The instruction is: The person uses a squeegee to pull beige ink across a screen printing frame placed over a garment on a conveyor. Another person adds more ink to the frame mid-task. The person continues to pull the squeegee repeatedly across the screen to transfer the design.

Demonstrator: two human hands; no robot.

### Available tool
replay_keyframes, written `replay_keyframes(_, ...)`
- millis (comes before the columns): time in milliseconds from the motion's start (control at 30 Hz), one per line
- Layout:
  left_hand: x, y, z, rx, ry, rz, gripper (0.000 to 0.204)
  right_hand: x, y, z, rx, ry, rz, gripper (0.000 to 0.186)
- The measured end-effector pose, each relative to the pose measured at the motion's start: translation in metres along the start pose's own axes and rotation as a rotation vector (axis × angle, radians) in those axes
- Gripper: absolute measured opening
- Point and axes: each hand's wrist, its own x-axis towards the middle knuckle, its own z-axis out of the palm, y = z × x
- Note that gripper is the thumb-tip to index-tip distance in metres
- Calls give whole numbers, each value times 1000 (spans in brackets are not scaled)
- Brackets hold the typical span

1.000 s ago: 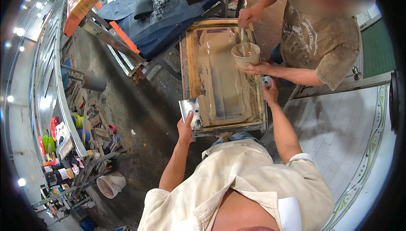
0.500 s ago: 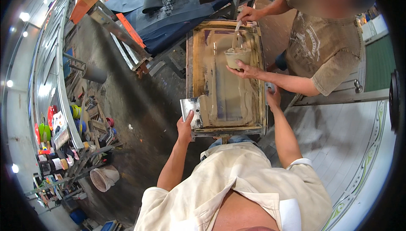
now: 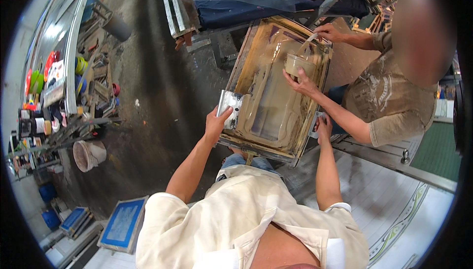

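A shallow rectangular frame (image 3: 236,82), smeared with tan wet paste, lies in front of me, slanted with its far end to the right. At its near left corner my left hand (image 3: 218,121) grips a shiny metal plate (image 3: 231,105) spotted with dark marks, thumb on top. On the right side my right hand (image 3: 323,127) is closed around a grey metal piece (image 3: 315,125) against the frame's edge. Over the frame a co-worker's hand (image 3: 304,85) holds a translucent tub (image 3: 299,65) of tan paste. The co-worker's other hand (image 3: 329,33) holds a pale stirring tool (image 3: 308,44) dipping into it.
Beyond the frame stands a table draped in dark blue sheeting (image 3: 236,12). Metal bars (image 3: 178,3) stick out at its left. A dirty white bucket (image 3: 89,155) is on the floor at left, below a cluttered rack. Blue-faced framed panels (image 3: 123,222) lie lower left. The co-worker stands close at right.
My view has turned, so the frame now appears slanted and further right, and the bucket further left. Blue-faced panels have come into view. Both my hands keep their grips; the co-worker still holds the tub.
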Motion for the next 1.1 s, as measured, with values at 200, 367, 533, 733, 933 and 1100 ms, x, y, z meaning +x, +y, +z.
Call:
replay_keyframes(200, 8, 11, -11, 32, -32, -46, 50, 15, 5, -1, 49, 40, 6, 22)
replay_keyframes(367, 17, 2, -15, 40, -19, -54, 52, 12, 4, 2, -7, 14, -14, 23)
replay_keyframes(533, 23, -8, -14, 66, -49, -39, 55, 22, 18, -3, 65, -6, 38, 24)
replay_keyframes(733, 18, -2, -12, 79, -48, -37, 52, 33, 30, -2, 120, 5, 98, 21)
replay_keyframes(933, 5, 15, -5, 50, -34, -50, 50, 27, 24, -5, 132, -14, 62, 22)
replay_keyframes(1100, 10, 11, -6, -13, -41, -70, 49, 16, 9, -2, 61, -4, 62, 25)
